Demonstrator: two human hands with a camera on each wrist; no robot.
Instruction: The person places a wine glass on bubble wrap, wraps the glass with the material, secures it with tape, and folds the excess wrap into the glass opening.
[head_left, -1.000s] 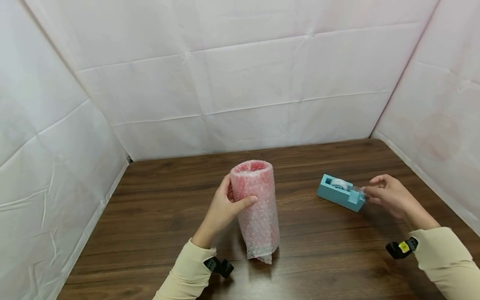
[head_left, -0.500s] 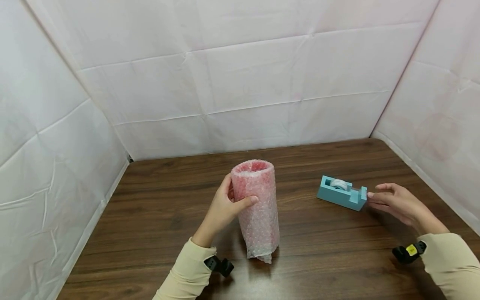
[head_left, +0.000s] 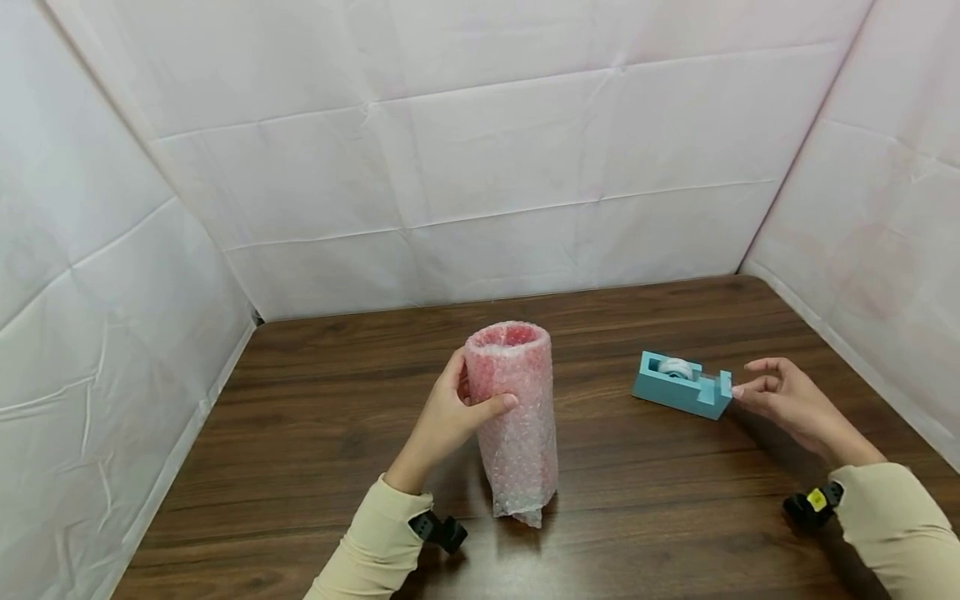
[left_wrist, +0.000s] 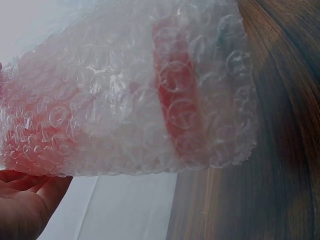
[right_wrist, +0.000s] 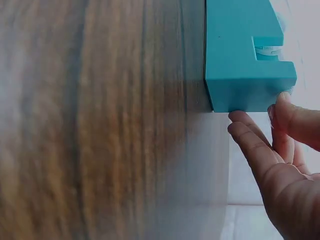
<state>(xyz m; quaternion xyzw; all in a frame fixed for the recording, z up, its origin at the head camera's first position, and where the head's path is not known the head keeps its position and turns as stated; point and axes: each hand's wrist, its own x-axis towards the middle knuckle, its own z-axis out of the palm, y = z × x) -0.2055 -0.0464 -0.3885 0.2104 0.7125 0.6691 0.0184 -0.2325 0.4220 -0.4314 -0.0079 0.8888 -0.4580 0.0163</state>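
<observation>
A tall roll of bubble wrap (head_left: 521, 433), with pink showing through it and a hollow top, stands upright on the table in the head view. My left hand (head_left: 442, 412) grips its left side near the top, thumb across the front. Close up in the left wrist view, a red strip shows through the bubble wrap (left_wrist: 110, 110). Over on the right is a light blue tape dispenser (head_left: 675, 396) with a tape roll (head_left: 677, 368) in it. Right at its cutter end, my right hand (head_left: 787, 404) pinches a bit of clear tape (right_wrist: 271, 114) between thumb and finger.
The dark wood table (head_left: 337, 467) is bounded by white cloth at the back (head_left: 480, 183) and on both sides. Each wrist wears a black camera strap, the right one (head_left: 813, 502) with a yellow mark.
My right hand first moved right and down from the dispenser's cutter end, uncovering it, then came slightly back to its edge. The left hand keeps holding the bubble-wrap roll, almost still.
</observation>
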